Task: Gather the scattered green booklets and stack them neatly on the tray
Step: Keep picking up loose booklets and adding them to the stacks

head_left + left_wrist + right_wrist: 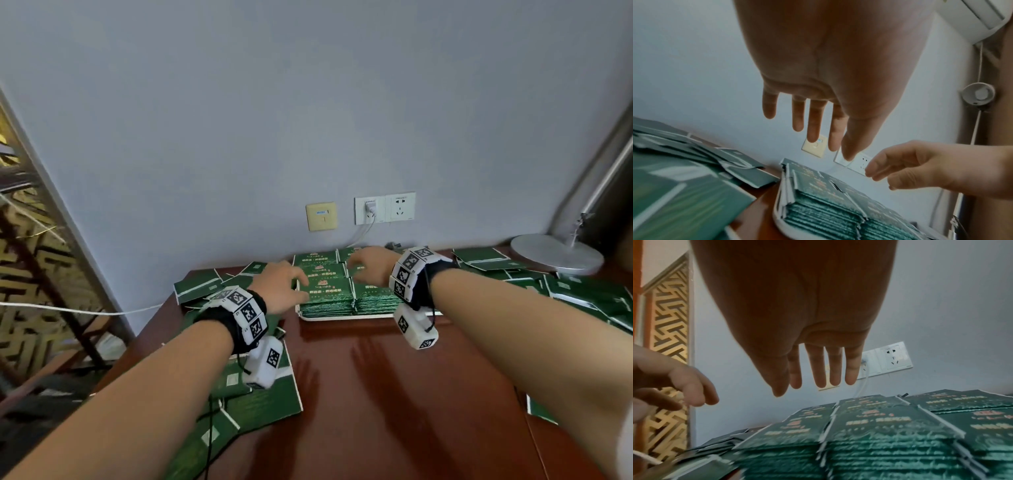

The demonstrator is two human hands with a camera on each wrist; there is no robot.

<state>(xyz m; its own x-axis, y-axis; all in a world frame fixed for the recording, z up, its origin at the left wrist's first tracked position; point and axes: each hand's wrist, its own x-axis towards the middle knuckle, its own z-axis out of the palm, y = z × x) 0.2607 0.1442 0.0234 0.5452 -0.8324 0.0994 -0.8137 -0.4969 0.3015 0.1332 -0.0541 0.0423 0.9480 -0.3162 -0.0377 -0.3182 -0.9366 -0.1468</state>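
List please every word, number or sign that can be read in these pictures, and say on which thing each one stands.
No text can be read for certain.
Stacked booklets on the tray: gold characters, too blurred to read.
Scattered booklets: pale label patches, too small to read.
Beige wall plate: blue sticker, unreadable.
Wristbands: black-and-white square marker codes, not words.
Wall socket: tiny print, unreadable.

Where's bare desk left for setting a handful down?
Bare wood runs from the tray toward you, between the left booklet pile and the right scatter. The tray is full, both hands above it. Both desk sides are crowded.
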